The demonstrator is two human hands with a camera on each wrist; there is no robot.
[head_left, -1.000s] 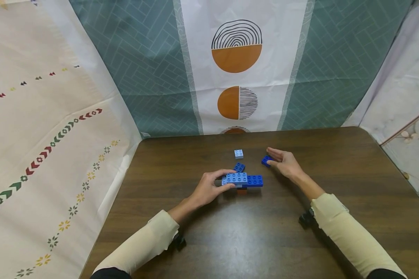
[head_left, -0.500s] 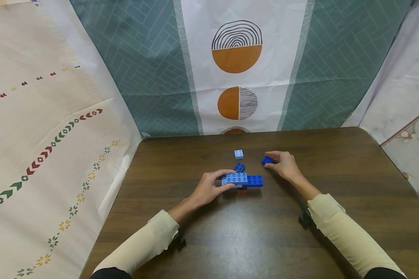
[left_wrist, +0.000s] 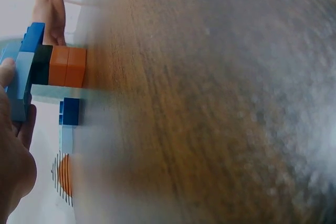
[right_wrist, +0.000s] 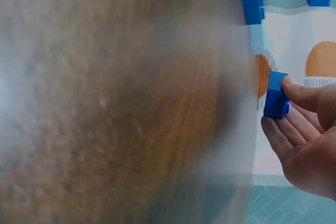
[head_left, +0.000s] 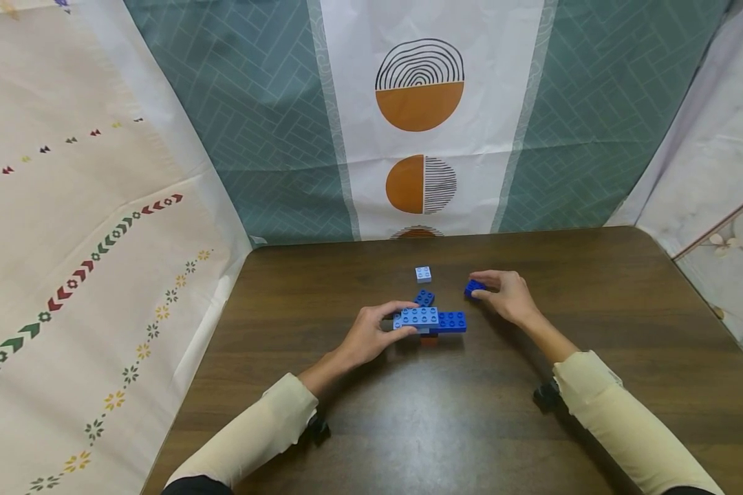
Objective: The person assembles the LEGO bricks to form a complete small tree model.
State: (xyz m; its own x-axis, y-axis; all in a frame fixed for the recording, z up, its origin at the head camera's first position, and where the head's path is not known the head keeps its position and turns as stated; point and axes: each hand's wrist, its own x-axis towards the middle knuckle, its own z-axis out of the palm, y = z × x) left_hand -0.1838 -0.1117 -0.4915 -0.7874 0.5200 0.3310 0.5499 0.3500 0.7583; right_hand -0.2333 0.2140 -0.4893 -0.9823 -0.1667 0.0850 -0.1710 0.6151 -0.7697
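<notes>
A stepped stack of toy building bricks stands mid-table. At its foot are orange bricks (left_wrist: 67,66), under a dark green brick (left_wrist: 41,65). Above these, a dark blue brick (head_left: 452,321) juts to the right, and a light blue brick (head_left: 419,315) tops the stack. My left hand (head_left: 370,335) holds the light blue layers from the left, thumb on the near side and fingers on the far side. Between thumb and fingertips, my right hand (head_left: 509,297) pinches a small dark blue brick (right_wrist: 275,95), which shows apart from the tabletop in the right wrist view.
Just behind the stack lies a loose blue brick (head_left: 424,298). Farther back is a pale blue brick (head_left: 423,274). The brown wooden table (head_left: 322,275) meets a patterned cloth backdrop (head_left: 272,137) at its far edge.
My right fingers and thumb have closed on the small dark blue brick, which has since tilted and shifted slightly. The left hand and the stack stay where they were.
</notes>
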